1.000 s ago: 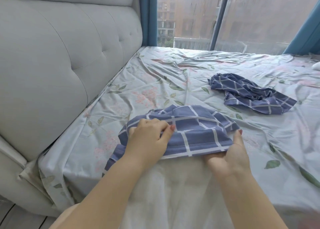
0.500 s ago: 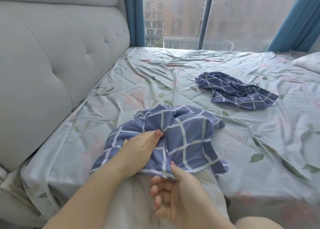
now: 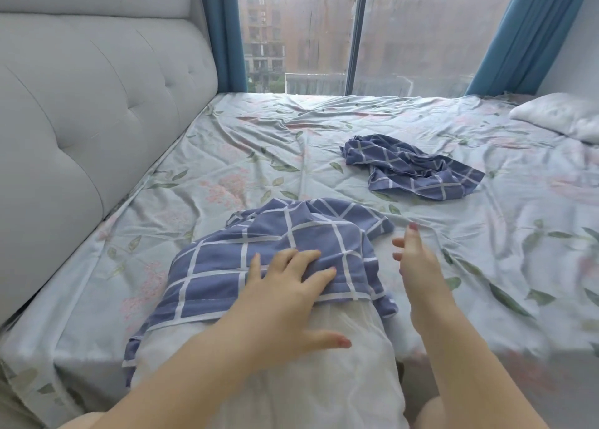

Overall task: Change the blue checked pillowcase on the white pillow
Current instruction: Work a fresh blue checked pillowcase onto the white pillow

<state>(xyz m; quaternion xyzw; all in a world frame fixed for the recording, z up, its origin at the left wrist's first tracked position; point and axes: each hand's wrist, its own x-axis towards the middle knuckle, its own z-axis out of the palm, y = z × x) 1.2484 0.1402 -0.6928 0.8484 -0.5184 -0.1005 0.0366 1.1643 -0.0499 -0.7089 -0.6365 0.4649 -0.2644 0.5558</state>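
Observation:
A blue checked pillowcase (image 3: 227, 263) covers the far end of a white pillow (image 3: 275, 383), which lies at the bed's near edge with its near half bare. My left hand (image 3: 285, 295) lies flat with spread fingers across the pillowcase's open hem and the pillow. My right hand (image 3: 413, 263) hovers open just right of the pillow, fingers straight, holding nothing. A second blue checked pillowcase (image 3: 411, 169) lies crumpled farther back on the bed.
The bed (image 3: 486, 250) has a wrinkled floral sheet. A grey tufted headboard (image 3: 81, 120) runs along the left. Another white pillow (image 3: 560, 117) sits at the far right. A window with blue curtains (image 3: 525, 36) is behind the bed.
My right hand has let go of the pillowcase hem and moved right, now open. My left hand has flattened onto the hem. The pillowcase sits spread further over the pillow.

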